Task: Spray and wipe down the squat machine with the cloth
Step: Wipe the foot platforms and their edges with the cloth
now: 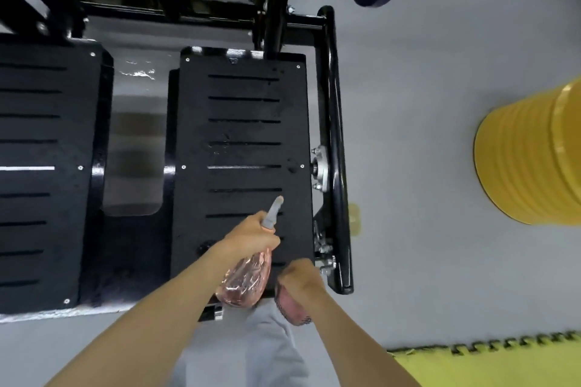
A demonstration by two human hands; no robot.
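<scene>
spray bottle [248,280] over right footplate [245,141], cloth [290,305] just right

Bright, even overhead light, no hard shadows. Specular glare on the grey floor [138,74] up-left of the left hand [251,234], glints along the black frame tube [334,122] beyond the right hand [300,272]. Whole frame soft; spray bottle [248,284] in the left hand and cloth [292,308] under the right are smeared. Fisheye bends edges, yellow drum [531,157] far right of both hands bulges
</scene>
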